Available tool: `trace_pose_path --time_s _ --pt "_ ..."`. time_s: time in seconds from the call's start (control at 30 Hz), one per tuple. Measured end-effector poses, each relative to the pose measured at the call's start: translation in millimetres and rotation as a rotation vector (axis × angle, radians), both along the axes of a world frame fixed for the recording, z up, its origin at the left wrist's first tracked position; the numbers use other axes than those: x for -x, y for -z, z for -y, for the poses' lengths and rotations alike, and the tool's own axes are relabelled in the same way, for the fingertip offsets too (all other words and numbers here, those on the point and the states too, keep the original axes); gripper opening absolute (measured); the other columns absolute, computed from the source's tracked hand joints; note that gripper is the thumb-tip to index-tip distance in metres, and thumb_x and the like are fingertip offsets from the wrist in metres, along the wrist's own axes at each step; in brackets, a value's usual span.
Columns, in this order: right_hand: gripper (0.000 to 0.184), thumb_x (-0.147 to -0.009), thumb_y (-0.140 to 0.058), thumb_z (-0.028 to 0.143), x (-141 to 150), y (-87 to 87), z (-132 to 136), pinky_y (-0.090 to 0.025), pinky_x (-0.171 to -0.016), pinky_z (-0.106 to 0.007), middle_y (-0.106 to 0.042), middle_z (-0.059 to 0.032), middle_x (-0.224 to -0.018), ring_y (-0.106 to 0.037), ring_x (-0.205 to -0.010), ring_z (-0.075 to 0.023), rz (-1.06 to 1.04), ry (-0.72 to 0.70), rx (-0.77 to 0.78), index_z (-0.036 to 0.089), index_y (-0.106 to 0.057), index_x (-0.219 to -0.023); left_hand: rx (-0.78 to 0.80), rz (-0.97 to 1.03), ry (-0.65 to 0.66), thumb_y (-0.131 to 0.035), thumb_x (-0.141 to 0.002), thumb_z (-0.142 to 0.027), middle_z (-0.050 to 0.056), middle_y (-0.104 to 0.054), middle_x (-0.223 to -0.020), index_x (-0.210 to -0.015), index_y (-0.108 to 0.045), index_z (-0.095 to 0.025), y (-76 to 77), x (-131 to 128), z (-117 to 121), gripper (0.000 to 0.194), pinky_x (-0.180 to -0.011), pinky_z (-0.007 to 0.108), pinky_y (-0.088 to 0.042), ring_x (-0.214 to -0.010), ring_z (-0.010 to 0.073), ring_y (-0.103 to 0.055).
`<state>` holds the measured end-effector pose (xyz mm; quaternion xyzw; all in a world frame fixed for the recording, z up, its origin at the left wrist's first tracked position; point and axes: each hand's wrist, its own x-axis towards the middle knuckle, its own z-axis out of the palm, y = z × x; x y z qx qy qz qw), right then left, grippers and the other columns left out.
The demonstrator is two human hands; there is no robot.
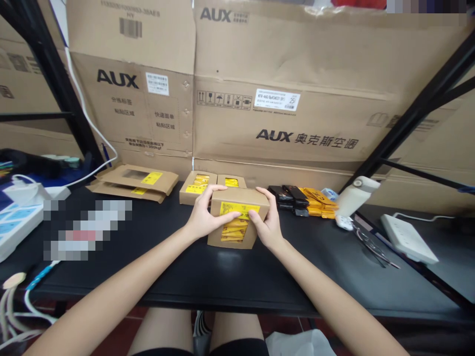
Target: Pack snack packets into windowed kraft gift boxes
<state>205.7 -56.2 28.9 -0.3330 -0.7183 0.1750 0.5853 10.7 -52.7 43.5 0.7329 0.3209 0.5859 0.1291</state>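
A small brown cardboard box [237, 200] with a yellow label and a window showing yellow packets stands on the black table [222, 277]. My left hand [204, 212] grips its left side, thumb across the front label and fingers over the top. My right hand [269, 220] holds its right side, fingers curled round the edge. Two more small boxes [196, 185] of the same kind stand just behind it.
Flattened box blanks [133, 180] lie at the back left. A pile of yellow and black packets [308, 200] lies at the back right, beside a white device [356, 195] and a white power strip [408, 237]. Large AUX cartons [282, 89] wall off the back. Black shelf struts [415, 113] cross on the right.
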Motion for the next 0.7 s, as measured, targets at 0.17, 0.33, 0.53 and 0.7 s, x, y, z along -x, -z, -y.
trace_pose_path --time_s 0.17,0.33,0.53,0.7 --pt "0.051 -0.081 -0.059 0.040 -1.7 -1.2 -1.8 -0.048 -0.084 -0.034 -0.055 -0.0071 -0.113 -0.057 -0.096 -0.0201 0.011 0.002 -0.023 0.024 -0.042 -0.125 0.008 0.006 0.002 -0.078 -0.063 -0.039 0.007 -0.062 -0.103 -0.106 -0.051 -0.020 0.0 -0.9 -1.3 0.054 -0.078 0.035 -0.052 -0.092 0.0216 -0.063" --pt "0.051 -0.082 -0.058 0.038 -2.1 -0.5 -2.5 -0.047 -0.085 -0.034 -0.053 -0.0074 -0.115 -0.056 -0.097 -0.0194 0.026 -0.004 -0.046 0.024 -0.040 -0.127 0.022 -0.005 0.000 -0.077 -0.063 -0.040 0.006 -0.061 -0.104 -0.107 -0.050 -0.020 -1.7 -0.8 0.5 0.055 -0.081 0.037 -0.051 -0.094 0.0220 -0.062" --pt "0.055 -0.082 -0.056 0.043 -1.0 -0.4 -1.7 -0.048 -0.087 -0.038 -0.052 -0.0099 -0.117 -0.056 -0.099 -0.0216 0.042 0.024 -0.030 0.021 -0.037 -0.128 0.102 -0.063 0.021 -0.077 -0.063 -0.040 0.007 -0.059 -0.108 -0.114 -0.044 -0.022 -1.2 1.1 3.1 0.063 -0.084 0.037 -0.050 -0.096 0.0218 -0.061" --pt "0.052 -0.082 -0.056 0.042 -1.2 -0.7 -0.9 -0.048 -0.087 -0.036 -0.053 -0.0088 -0.116 -0.056 -0.099 -0.0211 0.038 0.020 -0.041 0.022 -0.039 -0.127 0.091 -0.063 0.017 -0.076 -0.064 -0.040 0.007 -0.058 -0.109 -0.112 -0.043 -0.022 -0.2 1.7 2.8 0.061 -0.086 0.038 -0.049 -0.098 0.0223 -0.061"
